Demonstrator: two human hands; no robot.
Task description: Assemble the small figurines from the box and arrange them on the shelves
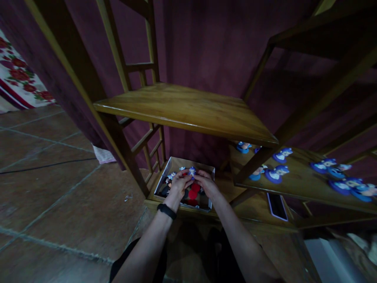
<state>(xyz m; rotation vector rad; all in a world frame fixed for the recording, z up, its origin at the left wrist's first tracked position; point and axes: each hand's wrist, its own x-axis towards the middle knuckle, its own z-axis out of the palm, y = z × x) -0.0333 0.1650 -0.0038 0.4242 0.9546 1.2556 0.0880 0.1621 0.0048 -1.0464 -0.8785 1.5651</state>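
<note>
A small blue-and-white figurine (192, 171) stands upright between my hands, over a shallow white cardboard box (212, 171) on the bottom shelf. My left hand (179, 185), with a black band on its wrist, closes on the figurine from the left. From the right, my right hand (206, 182) pinches it near the base. Several other figurines (172, 175) lie at the left side of the box, some partly behind my left hand. Red round pieces (193, 191) show below my hands, inside the box.
A wooden shelf board (185, 106) spans above the box. To the right, a second board (294, 179) carries several blue-based figurines (277, 173). A phone (277, 206) lies on the bottom shelf. A dark cable (50, 166) crosses the tiled floor.
</note>
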